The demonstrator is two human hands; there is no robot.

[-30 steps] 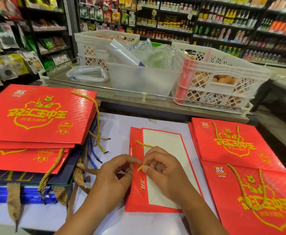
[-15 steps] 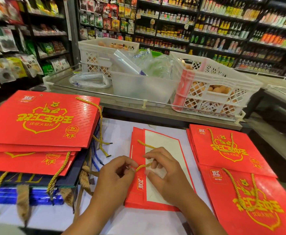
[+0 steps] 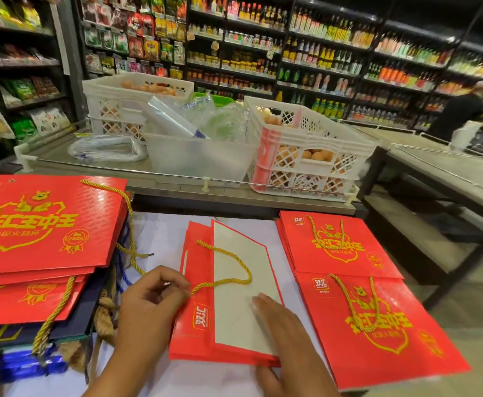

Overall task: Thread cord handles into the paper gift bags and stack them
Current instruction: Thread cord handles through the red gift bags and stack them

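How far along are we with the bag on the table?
Done: two corded red bags lie stacked at right. In hand: the folded bag in the middle carries a gold cord loop; the left hand pinches its end, the right hand presses flat. Left: stacking it.

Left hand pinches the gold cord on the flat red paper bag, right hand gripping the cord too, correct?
Not quite. In the head view the right hand lies flat and open on the flat red paper bag; only the left hand pinches the gold cord.
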